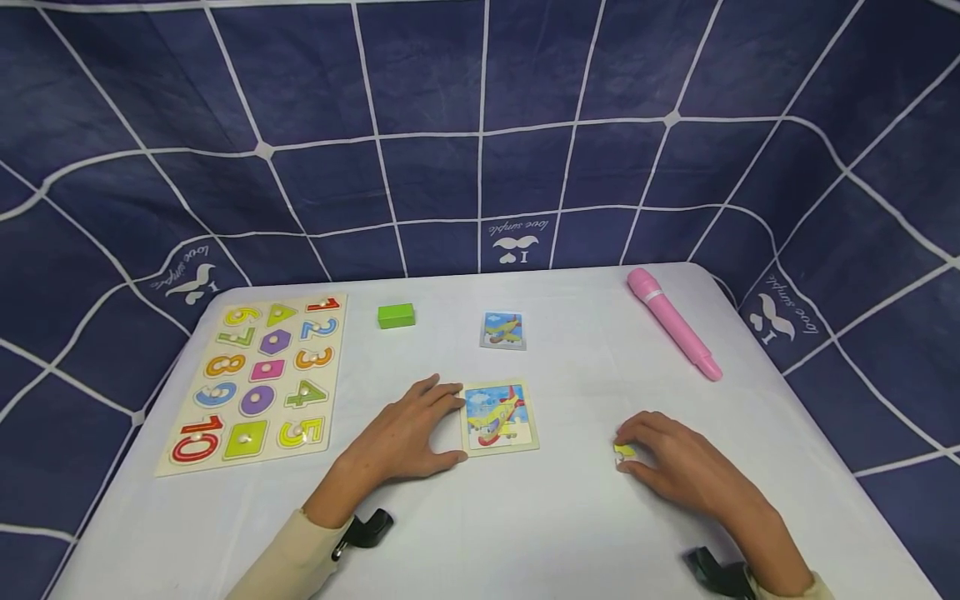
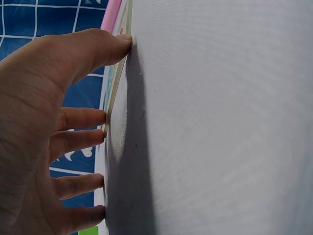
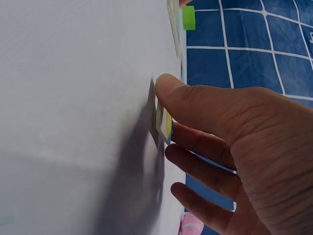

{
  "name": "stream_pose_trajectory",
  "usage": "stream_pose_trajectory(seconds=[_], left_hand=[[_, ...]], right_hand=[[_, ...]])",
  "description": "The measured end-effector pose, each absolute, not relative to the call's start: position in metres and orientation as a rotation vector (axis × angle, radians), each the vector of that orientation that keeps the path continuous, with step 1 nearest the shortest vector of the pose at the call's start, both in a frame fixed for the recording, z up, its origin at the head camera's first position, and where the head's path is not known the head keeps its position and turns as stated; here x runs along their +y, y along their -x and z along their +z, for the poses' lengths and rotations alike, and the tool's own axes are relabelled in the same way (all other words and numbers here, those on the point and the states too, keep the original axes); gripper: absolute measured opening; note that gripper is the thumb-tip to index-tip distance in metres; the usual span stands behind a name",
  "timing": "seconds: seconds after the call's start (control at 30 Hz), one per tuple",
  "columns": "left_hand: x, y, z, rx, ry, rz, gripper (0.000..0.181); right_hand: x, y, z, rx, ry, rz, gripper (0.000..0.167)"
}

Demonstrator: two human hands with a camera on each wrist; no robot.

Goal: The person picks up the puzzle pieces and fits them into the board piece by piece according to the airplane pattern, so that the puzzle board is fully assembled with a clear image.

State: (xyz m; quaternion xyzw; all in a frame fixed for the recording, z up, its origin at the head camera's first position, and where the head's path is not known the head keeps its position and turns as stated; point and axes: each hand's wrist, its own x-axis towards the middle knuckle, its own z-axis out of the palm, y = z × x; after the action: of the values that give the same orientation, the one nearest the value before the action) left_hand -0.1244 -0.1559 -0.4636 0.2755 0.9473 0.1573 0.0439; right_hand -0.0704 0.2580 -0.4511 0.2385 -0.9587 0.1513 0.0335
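Observation:
A square jigsaw puzzle [image 1: 498, 417] with a yellow and red airplane lies in a pale frame mid-table in the head view. My left hand [image 1: 408, 433] is spread along its left side. Thumb and fingertips [image 2: 124, 41] touch the frame's edge without curling round it. To the right, my right hand [image 1: 682, 462] pinches a small puzzle piece [image 1: 624, 452] with yellow and white on it. In the right wrist view the piece [image 3: 168, 126] is tilted just off the white tabletop, between thumb and forefinger, and the other fingers are apart from it.
A number-and-shape peg board [image 1: 234, 392] lies at the left. Behind the puzzle are a green block [image 1: 396, 316] and a small airplane picture tile [image 1: 503, 330]. A pink microphone-shaped toy [image 1: 675, 323] lies at the back right. Dark blue gridded cloth [image 1: 420, 175] hangs behind the table.

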Motion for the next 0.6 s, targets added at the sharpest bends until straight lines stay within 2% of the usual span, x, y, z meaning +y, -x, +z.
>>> stream_pose_trajectory(seconds=[0.6], left_hand=[[-0.157,0.124,-0.464,2.894,-0.864,0.495,0.076]], right_hand=[[0.231,0.096,-0.441,-2.805,-0.967,0.474,0.029]])
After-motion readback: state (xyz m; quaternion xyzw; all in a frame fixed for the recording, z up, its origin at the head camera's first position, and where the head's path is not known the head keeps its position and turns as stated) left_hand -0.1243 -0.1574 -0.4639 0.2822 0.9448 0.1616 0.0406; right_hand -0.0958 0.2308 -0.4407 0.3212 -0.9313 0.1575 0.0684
